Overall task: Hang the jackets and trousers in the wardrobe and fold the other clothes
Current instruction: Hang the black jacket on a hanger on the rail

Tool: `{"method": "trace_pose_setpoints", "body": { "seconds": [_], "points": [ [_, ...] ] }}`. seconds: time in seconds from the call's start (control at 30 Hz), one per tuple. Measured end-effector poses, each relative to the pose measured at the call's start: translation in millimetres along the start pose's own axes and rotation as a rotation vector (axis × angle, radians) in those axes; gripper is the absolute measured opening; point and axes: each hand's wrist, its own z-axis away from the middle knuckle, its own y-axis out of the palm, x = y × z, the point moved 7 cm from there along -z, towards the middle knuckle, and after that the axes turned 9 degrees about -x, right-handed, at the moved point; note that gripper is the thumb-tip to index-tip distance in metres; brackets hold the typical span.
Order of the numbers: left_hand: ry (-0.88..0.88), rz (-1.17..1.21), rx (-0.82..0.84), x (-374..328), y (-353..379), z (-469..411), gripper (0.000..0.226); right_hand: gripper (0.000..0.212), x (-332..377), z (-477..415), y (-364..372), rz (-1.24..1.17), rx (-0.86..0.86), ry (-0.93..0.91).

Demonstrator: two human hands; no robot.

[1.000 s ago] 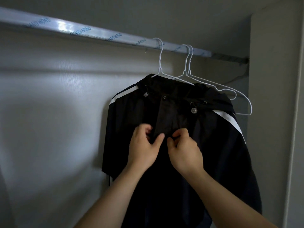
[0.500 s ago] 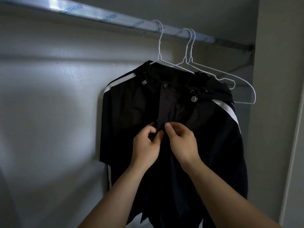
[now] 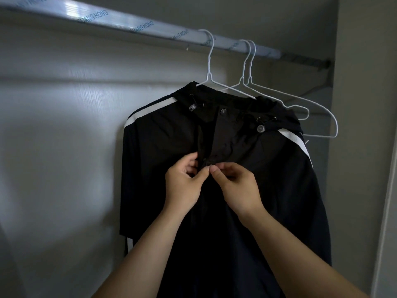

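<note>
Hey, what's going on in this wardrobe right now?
A person seems to be fastening the front of a black jacket, which hangs on a white wire hanger from the wardrobe rail. The left hand and right hand pinch its front edges together at mid-chest. Two empty hangers hang beside it.

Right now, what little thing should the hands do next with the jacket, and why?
Probably press the two front edges together to fasten them. The jacket already hangs on a hanger, and the left hand and right hand each pinch a front edge at the same spot, fingers nearly touching.
</note>
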Motion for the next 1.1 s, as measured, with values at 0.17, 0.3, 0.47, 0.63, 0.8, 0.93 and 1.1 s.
{"method": "trace_pose_setpoints", "body": {
  "seconds": [0.17, 0.3, 0.47, 0.63, 0.8, 0.93, 1.1],
  "points": [
    [0.003, 0.003, 0.005, 2, -1, -3, 0.032, 0.013, 7, 1, 0, -0.005, 0.028, -0.014],
    [0.03, 0.032, 0.01, -1, -6, -5, 0.035, 0.025, 9, -2, 0, -0.04, 0.01, 0.025],
    [0.076, 0.022, -0.02, -5, -9, -6, 0.03, 0.028, 15, -6, 0, -0.038, 0.012, 0.011],
    [0.075, -0.099, -0.091, 6, -6, -8, 0.029, 0.023, 15, -3, 7, -0.05, 0.041, 0.007],
    [-0.066, -0.134, -0.177, 24, -2, -13, 0.041, 0.025, 4, -1, 9, -0.01, 0.023, 0.01],
    [-0.087, -0.214, -0.138, 24, 4, -18, 0.037, 0.024, -5, -2, 9, 0.013, 0.011, 0.041],
    [-0.031, -0.32, -0.074, 18, 4, -17, 0.03, 0.033, -19, -1, 4, 0.081, -0.038, 0.114]
  ]
}}
